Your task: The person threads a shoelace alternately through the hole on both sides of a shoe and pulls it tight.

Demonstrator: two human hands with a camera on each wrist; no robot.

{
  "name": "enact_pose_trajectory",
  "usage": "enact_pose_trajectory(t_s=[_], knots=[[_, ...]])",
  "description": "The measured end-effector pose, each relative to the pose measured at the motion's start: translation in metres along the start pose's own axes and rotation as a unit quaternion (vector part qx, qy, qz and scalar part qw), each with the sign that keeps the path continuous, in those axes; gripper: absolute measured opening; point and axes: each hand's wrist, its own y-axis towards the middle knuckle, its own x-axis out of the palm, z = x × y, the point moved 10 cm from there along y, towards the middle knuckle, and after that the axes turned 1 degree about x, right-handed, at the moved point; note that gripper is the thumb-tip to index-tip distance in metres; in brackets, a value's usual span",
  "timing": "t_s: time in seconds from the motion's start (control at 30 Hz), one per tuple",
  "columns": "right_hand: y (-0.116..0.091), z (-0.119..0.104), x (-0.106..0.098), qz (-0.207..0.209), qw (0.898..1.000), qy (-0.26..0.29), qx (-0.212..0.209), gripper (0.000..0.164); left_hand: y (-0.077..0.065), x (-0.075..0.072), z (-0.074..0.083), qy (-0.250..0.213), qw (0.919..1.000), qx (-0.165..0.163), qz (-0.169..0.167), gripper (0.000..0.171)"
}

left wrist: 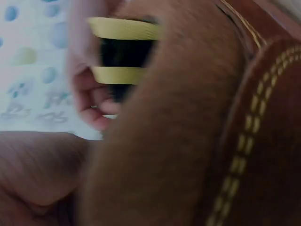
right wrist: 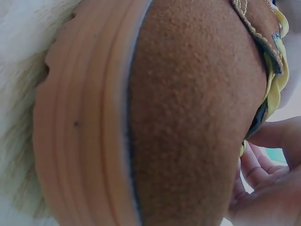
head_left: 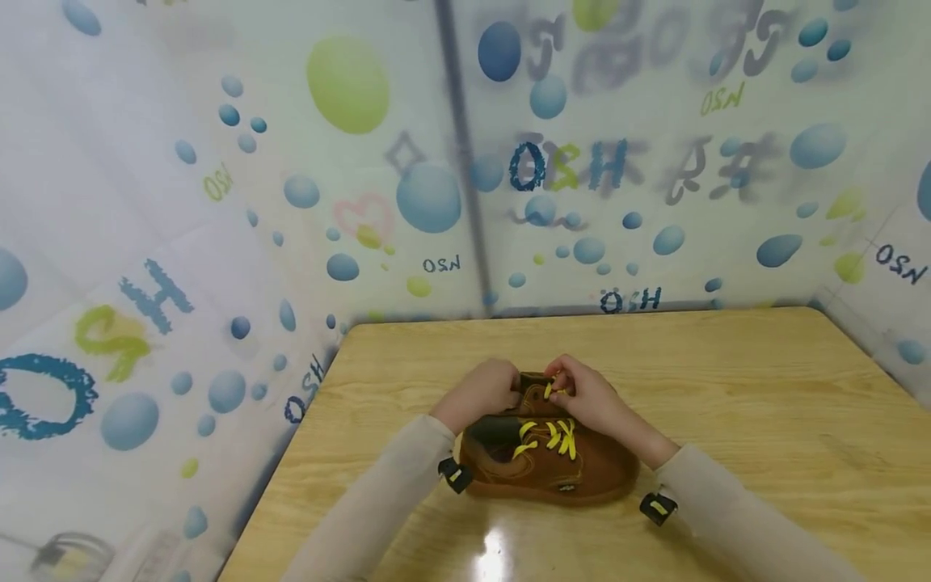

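Note:
Two brown leather shoes lie side by side on the table, toes to the right. The near shoe (head_left: 604, 465) has yellow laces (head_left: 563, 436) threaded across its opening. Just behind it, the far shoe (head_left: 538, 398) is mostly covered by the near one and by both hands. My left hand (head_left: 482, 394) grips the far shoe at its heel end, fingertips hidden. With thumb and forefinger, my right hand (head_left: 592, 400) pinches a yellow shoelace (head_left: 549, 391) over the far shoe's opening. Brown leather and a ridged sole (right wrist: 80, 122) fill much of the right wrist view.
The shoes stand on a wooden table (head_left: 727, 380). Behind and to the left of it hangs a white sheet (head_left: 276, 48) printed with blue and green bubbles. Black wrist cameras (head_left: 658, 508) sit at both cuffs, close to the near shoe. A coiled cable (head_left: 73, 554) shows at lower left.

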Motion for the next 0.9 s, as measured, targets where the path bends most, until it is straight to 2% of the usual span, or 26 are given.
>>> enact_pose_trajectory(t_s=[0.1, 0.27, 0.43, 0.63, 0.77, 0.9], knots=[[-0.001, 0.000, 0.000, 0.004, 1.000, -0.006, -0.004, 0.024, 0.005, 0.008, 0.002, 0.046, 0.9984, 0.001, -0.032, 0.027], [-0.002, 0.000, 0.000, 0.007, 1.000, -0.008, -0.007, 0.024, 0.009, 0.022, 0.001, 0.043, 0.9953, 0.000, -0.087, 0.021], [-0.002, 0.001, -0.001, 0.008, 1.000, -0.004, -0.009, 0.024, 0.013, 0.027, 0.000, 0.038, 0.9937, 0.000, -0.106, 0.016], [-0.001, 0.003, 0.000, 0.007, 1.000, 0.004, -0.010, 0.024, 0.016, 0.029, 0.000, 0.011, 0.9950, 0.012, -0.099, 0.015], [0.000, 0.005, 0.001, 0.008, 1.000, 0.010, -0.005, 0.024, 0.016, 0.028, -0.001, -0.010, 0.9961, 0.039, -0.079, 0.019], [-0.001, 0.005, 0.000, 0.008, 1.000, 0.012, 0.000, 0.024, 0.012, 0.022, -0.001, -0.046, 0.9967, 0.048, -0.046, 0.022]])
